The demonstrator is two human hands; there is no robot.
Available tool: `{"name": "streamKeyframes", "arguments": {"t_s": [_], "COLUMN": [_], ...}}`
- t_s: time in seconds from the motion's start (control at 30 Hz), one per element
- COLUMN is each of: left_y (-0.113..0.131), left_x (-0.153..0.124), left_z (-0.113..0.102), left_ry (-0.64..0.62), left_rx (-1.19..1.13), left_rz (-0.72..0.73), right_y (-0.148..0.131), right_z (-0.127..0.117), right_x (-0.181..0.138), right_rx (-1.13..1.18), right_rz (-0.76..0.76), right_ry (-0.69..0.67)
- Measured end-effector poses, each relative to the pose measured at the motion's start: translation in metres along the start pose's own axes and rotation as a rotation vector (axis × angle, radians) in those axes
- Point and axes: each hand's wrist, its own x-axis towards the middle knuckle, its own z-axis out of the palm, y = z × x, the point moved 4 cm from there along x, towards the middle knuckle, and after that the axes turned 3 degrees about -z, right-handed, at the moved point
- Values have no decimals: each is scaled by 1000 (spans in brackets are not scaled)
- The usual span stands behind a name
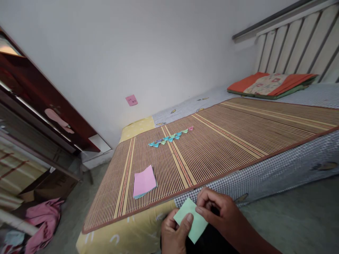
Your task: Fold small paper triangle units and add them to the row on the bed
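A square sheet of light green paper (195, 225) is held in front of me, just off the bed's near edge. My left hand (176, 229) grips it with the thumb flat on top and the fingers behind. At its right corner, my right hand (218, 208) pinches the paper between thumb and curled fingers. On the mat lies a pad of pink paper (144, 180) with bluish sheets under it. Farther back, several small folded paper pieces (171, 137) in blue, green and pink form a slanting row.
A striped bamboo mat (225, 141) covers much of the bed. A folded orange cloth (272, 84) lies near the white slatted headboard (296, 46). One pink note (131, 100) is stuck to the wall. Pink clothing (45, 222) hangs at lower left beside a cardboard box (53, 187).
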Motion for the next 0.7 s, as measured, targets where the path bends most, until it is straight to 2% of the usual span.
{"name": "streamKeyframes", "arguments": {"t_s": [0.2, 0.43, 0.53, 0.7], "left_y": [1, -7, -10, -13], "left_x": [0, 3, 3, 4], "left_z": [-1, -4, -4, -6], "left_ry": [-11, 15, 14, 9], "left_rx": [28, 74, 89, 132], "left_rz": [36, 65, 65, 77], "right_y": [0, 3, 4, 3], "right_z": [0, 3, 8, 12], "right_x": [-3, -2, -1, -1], "right_rx": [-81, 87, 118, 132], "right_rz": [-70, 82, 87, 70], "right_ry": [39, -24, -71, -72]}}
